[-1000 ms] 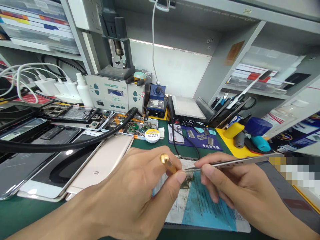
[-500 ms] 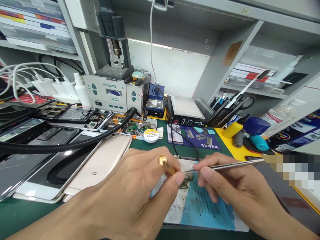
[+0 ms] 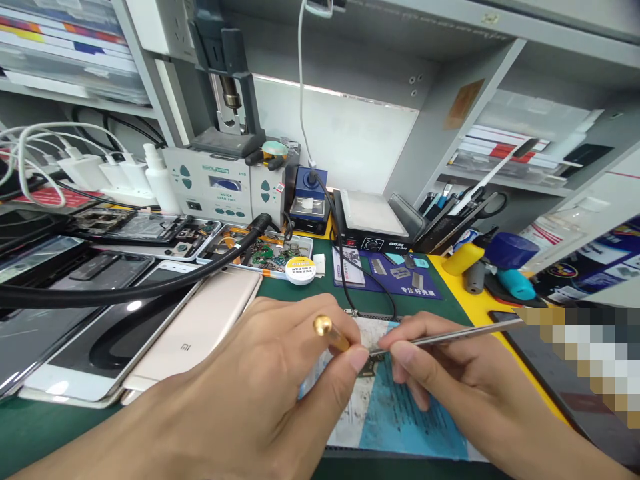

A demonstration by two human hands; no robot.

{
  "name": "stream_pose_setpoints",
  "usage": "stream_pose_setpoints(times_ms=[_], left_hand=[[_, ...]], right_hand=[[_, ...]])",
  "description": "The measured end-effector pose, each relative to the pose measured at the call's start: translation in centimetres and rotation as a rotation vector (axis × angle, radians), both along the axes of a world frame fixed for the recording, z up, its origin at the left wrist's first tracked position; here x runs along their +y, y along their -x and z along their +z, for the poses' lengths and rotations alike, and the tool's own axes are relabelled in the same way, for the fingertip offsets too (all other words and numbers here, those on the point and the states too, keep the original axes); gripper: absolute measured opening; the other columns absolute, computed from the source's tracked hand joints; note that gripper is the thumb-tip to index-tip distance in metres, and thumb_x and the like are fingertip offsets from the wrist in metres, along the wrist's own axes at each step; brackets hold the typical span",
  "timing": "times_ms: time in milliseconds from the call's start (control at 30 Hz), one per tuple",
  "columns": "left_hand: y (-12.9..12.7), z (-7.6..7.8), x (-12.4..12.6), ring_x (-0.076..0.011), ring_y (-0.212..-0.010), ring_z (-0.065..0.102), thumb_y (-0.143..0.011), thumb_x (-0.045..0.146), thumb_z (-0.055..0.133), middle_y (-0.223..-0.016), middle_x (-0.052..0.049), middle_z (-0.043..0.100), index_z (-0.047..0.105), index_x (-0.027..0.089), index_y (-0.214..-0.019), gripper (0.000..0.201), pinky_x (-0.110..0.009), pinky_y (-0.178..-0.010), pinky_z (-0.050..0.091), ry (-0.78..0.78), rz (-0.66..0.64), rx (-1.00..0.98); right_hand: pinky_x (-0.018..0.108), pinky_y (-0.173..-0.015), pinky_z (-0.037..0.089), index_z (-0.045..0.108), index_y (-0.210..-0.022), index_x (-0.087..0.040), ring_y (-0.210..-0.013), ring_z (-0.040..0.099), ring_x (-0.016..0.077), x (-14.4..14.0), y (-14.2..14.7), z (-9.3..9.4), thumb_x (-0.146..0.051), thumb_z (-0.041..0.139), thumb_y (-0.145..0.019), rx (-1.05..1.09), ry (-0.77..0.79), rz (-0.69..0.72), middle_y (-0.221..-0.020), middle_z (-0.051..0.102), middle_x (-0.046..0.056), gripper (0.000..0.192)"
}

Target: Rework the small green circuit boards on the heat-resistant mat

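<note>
My left hand (image 3: 270, 367) is closed around a slim tool with a rounded gold end (image 3: 325, 327); its working tip is hidden behind the fingers. My right hand (image 3: 450, 367) pinches metal tweezers (image 3: 465, 333), held at a low slant with their points beside my left fingertips. Both tools meet over a small dark green circuit board (image 3: 369, 368), partly covered by my left thumb and right fingers. Whether the tips touch the board is too small to tell. Underneath lies a stained blue-and-white sheet (image 3: 400, 427).
Several phones, among them a gold one (image 3: 200, 333), lie at the left under a thick black hose (image 3: 150, 291). Behind my hands stand a grey rework station (image 3: 225, 183), a tray of circuit boards (image 3: 255, 257), a round white tin (image 3: 300, 272) and a small hot plate (image 3: 373, 213).
My right hand has moved slightly left, bringing the tweezers' points closer to my left fingertips. My left hand keeps its grip almost in place. The whole view has shifted a little.
</note>
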State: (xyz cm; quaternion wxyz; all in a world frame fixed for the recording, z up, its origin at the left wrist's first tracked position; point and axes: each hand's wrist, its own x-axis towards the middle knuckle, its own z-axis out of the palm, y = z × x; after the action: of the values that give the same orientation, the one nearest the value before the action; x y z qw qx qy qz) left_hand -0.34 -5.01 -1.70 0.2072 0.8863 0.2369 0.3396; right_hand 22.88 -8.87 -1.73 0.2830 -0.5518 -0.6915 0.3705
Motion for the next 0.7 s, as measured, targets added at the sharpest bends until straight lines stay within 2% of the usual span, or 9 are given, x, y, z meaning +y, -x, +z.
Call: stream_pose_setpoints(times_ms=[133,333,567,633,700], left_hand=[[-0.1,-0.2,0.1,-0.0098,-0.07,0.056,-0.096,0.012,0.048,-0.078,0.001,0.06,0.058,0.015,-0.083,0.016,-0.023,-0.063,0.044,0.001,-0.011,-0.016],[0.0,-0.3,0.1,-0.0095,-0.07,0.057,-0.095,0.012,0.046,-0.077,0.0,0.059,0.057,0.015,-0.079,0.019,-0.021,-0.063,0.045,-0.005,-0.013,-0.036],[-0.2,-0.6,0.3,-0.0118,-0.07,0.056,-0.094,0.01,0.048,-0.071,0.0,0.053,0.061,0.01,-0.084,0.017,-0.024,-0.066,0.045,-0.027,-0.007,-0.077],[-0.2,-0.8,0.3,-0.0109,-0.066,0.054,-0.095,0.011,0.047,-0.072,0.0,0.054,0.061,0.01,-0.086,0.017,-0.024,-0.062,0.043,-0.021,0.007,-0.081],[-0.2,-0.8,0.3,-0.0104,-0.064,0.053,-0.095,0.012,0.047,-0.073,0.0,0.055,0.062,0.011,-0.086,0.017,-0.024,-0.059,0.042,-0.014,0.017,-0.075]], right_hand=[[0.026,-0.05,0.05,0.072,-0.079,-0.019,-0.06,0.059,0.0182,0.4,0.6,-0.1,-0.062,0.061,-0.091,-0.011,-0.061,-0.061,-0.07,0.063,0.004,0.046],[0.026,-0.05,0.049,0.075,-0.089,-0.02,-0.06,0.058,0.0183,0.6,0.6,0.1,-0.063,0.063,-0.089,-0.027,-0.072,-0.068,-0.066,0.061,0.002,0.045],[0.025,-0.049,0.038,0.071,-0.099,-0.025,-0.058,0.049,0.0146,0.3,-0.4,-0.2,-0.049,0.056,-0.099,-0.026,0.045,0.039,-0.066,0.053,-0.002,0.028],[0.025,-0.051,0.037,0.069,-0.104,-0.028,-0.059,0.048,0.0148,0.3,-0.5,-0.3,-0.049,0.055,-0.1,-0.022,0.078,0.042,-0.07,0.053,-0.003,0.026],[0.027,-0.053,0.038,0.067,-0.105,-0.028,-0.063,0.049,0.0151,0.4,-0.6,-0.3,-0.05,0.055,-0.1,-0.011,0.091,0.042,-0.082,0.059,-0.001,0.025]])
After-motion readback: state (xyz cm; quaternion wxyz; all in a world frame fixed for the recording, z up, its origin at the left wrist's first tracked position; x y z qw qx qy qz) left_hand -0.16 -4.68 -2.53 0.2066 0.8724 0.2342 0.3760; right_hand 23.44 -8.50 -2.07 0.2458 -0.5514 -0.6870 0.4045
